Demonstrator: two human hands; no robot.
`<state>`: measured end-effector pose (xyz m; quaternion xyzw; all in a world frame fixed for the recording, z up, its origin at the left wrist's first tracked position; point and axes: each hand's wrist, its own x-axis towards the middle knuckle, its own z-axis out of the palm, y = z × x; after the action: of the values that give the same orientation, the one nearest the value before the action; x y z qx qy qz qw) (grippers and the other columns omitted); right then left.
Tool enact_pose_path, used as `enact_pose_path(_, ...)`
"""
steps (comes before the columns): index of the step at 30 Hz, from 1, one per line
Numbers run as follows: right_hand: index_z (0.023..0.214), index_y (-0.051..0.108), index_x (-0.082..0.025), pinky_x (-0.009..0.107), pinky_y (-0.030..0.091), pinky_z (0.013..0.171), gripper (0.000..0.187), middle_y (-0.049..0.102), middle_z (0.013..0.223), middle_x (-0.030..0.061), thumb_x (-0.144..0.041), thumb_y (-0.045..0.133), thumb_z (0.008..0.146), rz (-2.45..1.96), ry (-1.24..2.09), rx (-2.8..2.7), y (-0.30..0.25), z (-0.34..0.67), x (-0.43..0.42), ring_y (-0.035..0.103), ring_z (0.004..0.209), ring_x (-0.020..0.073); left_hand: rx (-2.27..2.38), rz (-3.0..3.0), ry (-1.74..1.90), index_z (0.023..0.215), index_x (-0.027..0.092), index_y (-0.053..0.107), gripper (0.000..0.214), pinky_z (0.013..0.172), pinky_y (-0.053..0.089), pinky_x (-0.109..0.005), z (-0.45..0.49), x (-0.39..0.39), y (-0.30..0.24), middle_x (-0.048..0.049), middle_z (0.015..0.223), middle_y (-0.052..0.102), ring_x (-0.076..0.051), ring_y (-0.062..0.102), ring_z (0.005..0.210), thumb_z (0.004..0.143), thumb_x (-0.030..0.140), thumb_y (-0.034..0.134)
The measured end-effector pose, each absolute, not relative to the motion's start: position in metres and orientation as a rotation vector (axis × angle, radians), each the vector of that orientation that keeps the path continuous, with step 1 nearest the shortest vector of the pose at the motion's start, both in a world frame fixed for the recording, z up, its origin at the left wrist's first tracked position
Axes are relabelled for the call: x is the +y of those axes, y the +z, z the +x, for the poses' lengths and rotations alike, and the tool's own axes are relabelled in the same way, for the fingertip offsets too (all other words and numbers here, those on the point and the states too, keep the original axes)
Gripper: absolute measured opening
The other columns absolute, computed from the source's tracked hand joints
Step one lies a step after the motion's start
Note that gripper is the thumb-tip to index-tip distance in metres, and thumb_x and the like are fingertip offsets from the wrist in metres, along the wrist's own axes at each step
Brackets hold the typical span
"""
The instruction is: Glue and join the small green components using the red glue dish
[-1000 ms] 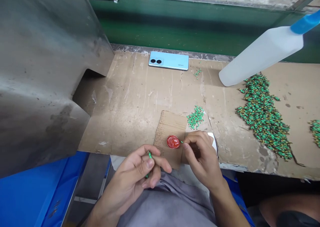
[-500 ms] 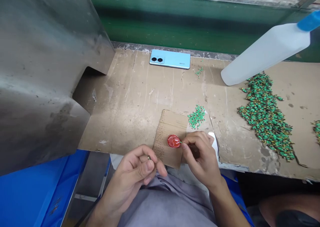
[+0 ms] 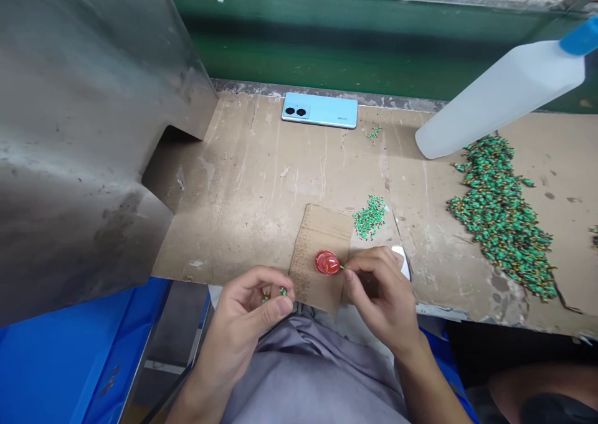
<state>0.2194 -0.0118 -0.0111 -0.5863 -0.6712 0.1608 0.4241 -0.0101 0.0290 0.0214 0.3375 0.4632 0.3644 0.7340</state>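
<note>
My left hand [image 3: 247, 309] is closed in a pinch on a small green-and-gold part [image 3: 283, 291] between thumb and fingertips. Another such part [image 3: 266, 296] shows behind, inside the curled fingers. My right hand [image 3: 385, 296] pinches a tiny green piece [image 3: 342, 267], its end at the right rim of a small round dish of red, shiny paste [image 3: 327, 263]. That dish sits on a loose piece of cardboard [image 3: 322, 225] with a dotted left side. Just beyond my right hand lies a small pile of tiny green pieces [image 3: 369, 217].
A large heap of green-and-gold parts [image 3: 504, 218] covers the right side. A white bottle with a blue cap [image 3: 504, 94] leans over it. A light blue phone [image 3: 322, 110] lies at the back. A metal housing [image 3: 93, 131] stands at left, above a blue bin [image 3: 60, 349].
The fingers of my left hand have curled in, and the green-and-gold part now shows more at their tips. My right hand stays beside the red dish. The view has shifted slightly.
</note>
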Motion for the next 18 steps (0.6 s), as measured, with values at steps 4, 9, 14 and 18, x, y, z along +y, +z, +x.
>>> enact_pose_path(4, 0.105, 0.061, -0.019, 0.031, 0.040, 0.063, 0.018, 0.060, 0.074, -0.0010, -0.003, 0.063, 0.098, -1.367, 0.366, -1.806, -0.004, 0.209, -0.026, 0.054, 0.065, 0.0155, 1.154, 1.011, 0.846, 0.092, 0.027, 0.085, 0.010, 0.080, 0.052, -0.021, -0.019, 0.028, 0.016, -0.0002, 0.087, 0.077, -0.014, 0.067, 0.084, 0.084, 0.032, 0.089)
enact_pose_path(9, 0.098, 0.061, -0.017, 0.032, 0.039, 0.053, 0.013, 0.062, 0.064, -0.0020, -0.008, 0.056, 0.104, -1.410, 0.337, -2.060, -0.001, 0.191, -0.035, 0.058, 0.050, 0.0140, 1.307, 1.166, 0.787, 0.104, 0.027, 0.084, 0.015, 0.079, 0.054, -0.024, -0.022, 0.030, 0.016, -0.0017, 0.097, 0.083, -0.016, 0.070, 0.085, 0.090, 0.032, 0.083)
enact_pose_path(14, 0.089, 0.063, -0.018, 0.034, 0.035, 0.049, 0.021, 0.063, 0.059, -0.0007, -0.013, 0.052, 0.105, -1.483, 0.297, -2.132, -0.005, 0.187, -0.030, 0.061, 0.045, 0.0171, 1.347, 1.191, 0.753, 0.100, 0.024, 0.085, 0.013, 0.069, 0.053, -0.026, -0.019, 0.026, 0.018, -0.0043, 0.097, 0.084, -0.019, 0.072, 0.083, 0.090, 0.033, 0.082)
enact_pose_path(18, 0.088, 0.064, -0.018, 0.033, 0.034, 0.048, 0.023, 0.064, 0.057, -0.0014, -0.014, 0.049, 0.106, -1.524, 0.296, -2.138, -0.006, 0.185, -0.027, 0.061, 0.043, 0.0168, 1.353, 1.231, 0.755, 0.095, 0.025, 0.086, 0.009, 0.068, 0.053, -0.027, -0.018, 0.023, 0.018, -0.0052, 0.097, 0.084, -0.021, 0.073, 0.085, 0.089, 0.031, 0.083)
